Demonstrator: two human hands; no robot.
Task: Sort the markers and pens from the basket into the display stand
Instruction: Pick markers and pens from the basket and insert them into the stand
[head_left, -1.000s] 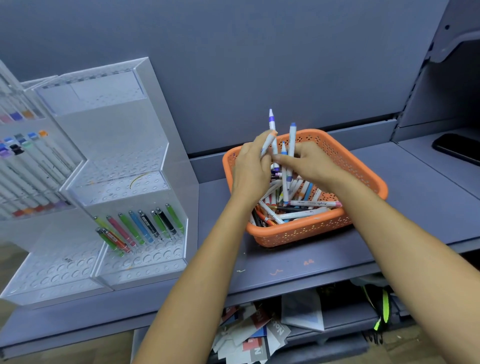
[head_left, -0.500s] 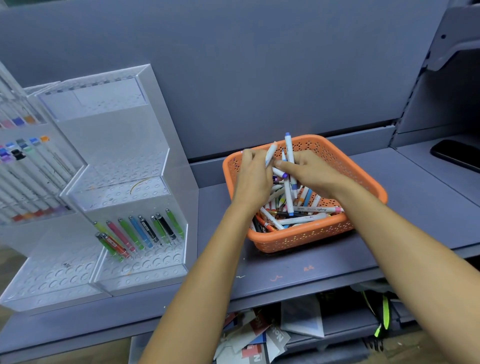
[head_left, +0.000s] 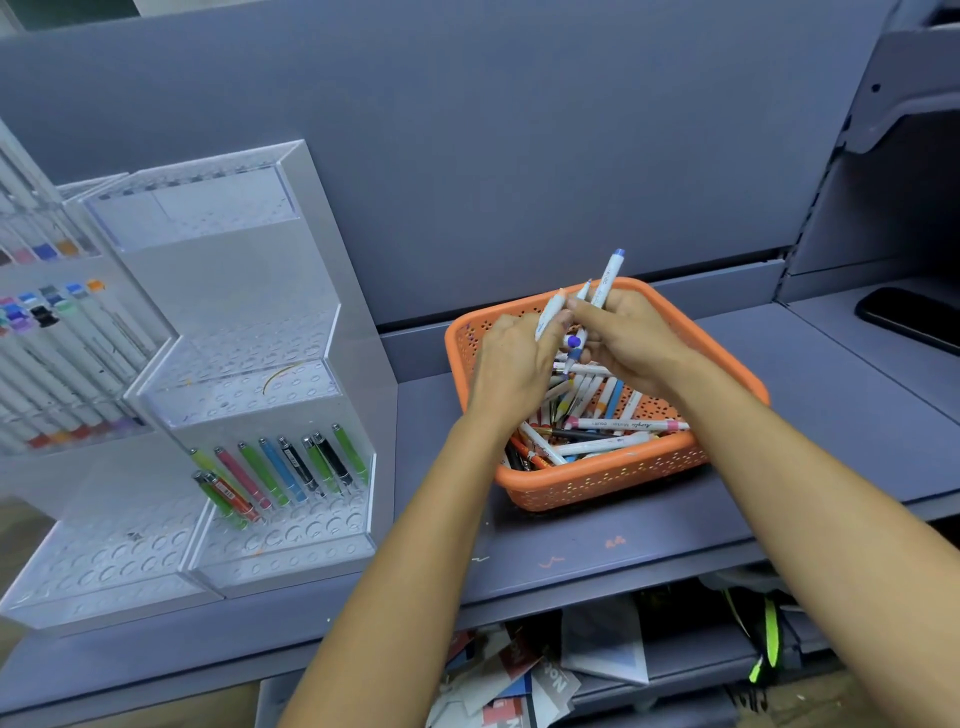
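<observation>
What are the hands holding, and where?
The left hand grips a white marker by its lower part; the right hand grips a blue-capped marker around its middle.

Before you: a grey-blue desk (head_left: 649, 545) backed by a matching wall panel (head_left: 519, 130); below its near edge, a shelf (head_left: 691, 665) holding loose papers (head_left: 605, 649).

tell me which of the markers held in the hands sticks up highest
The blue-capped white marker in the right hand: its cap rises past the far rim of the orange basket, while the other two beside it end lower.
</observation>
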